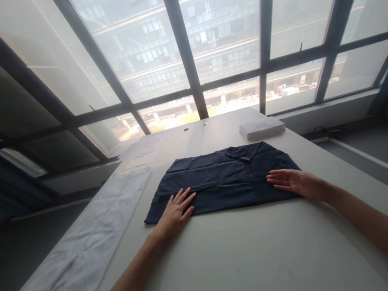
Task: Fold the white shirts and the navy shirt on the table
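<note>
A dark navy shirt lies folded lengthwise on the white table, its collar toward the far right and a button showing near the right end. My left hand rests palm down on the shirt's near left part, fingers spread. At the near right end, my right hand touches the cloth with its fingers stretched out and the palm turned inward. Neither hand grips the fabric.
A stack of folded white cloth sits at the far right of the table. White sheets lie at the far left, and a long crumpled white cloth runs down the left edge. Large windows stand behind.
</note>
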Tool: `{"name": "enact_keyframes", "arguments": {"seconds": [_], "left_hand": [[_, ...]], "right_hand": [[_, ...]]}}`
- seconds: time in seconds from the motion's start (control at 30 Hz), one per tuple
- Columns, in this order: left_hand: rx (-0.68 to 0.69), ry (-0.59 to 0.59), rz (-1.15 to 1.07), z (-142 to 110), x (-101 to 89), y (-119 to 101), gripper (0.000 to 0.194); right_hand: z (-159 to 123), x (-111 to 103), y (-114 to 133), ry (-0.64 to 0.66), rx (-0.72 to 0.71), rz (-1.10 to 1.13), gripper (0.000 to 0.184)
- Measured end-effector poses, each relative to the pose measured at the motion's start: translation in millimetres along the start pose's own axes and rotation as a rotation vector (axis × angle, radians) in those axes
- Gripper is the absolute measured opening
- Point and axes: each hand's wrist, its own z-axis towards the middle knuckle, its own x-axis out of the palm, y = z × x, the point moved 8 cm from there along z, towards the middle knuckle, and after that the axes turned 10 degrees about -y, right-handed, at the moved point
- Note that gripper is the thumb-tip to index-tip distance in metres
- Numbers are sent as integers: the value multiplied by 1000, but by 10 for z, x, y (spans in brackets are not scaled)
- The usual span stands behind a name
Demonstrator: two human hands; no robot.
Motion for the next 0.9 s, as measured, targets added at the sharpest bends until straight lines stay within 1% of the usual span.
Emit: {"name": "enact_keyframes", "arguments": {"seconds": [0.17,0.3,0.5,0.63,0.77,0.9], "left_hand": [[10,-22,4,-2,11,14,52],[5,-5,13,-3,22,17,53],[-6,-17,-1,0,-4,13,60],[9,-8,13,3,-10,21,59],[11,-11,14,-6,3,66,58],[3,-46,32,-21,9,123,57]], "right_hand": [[3,2,2,-7,5,-1,32],[4,4,5,-21,9,1,31],[-22,30,24,-19,10,-11,32],[-41,56,48,-32,16,-3,30],[-45,71,53,-33,21,-8,31],[-49,80,64,-25,5,-28,32]]}}
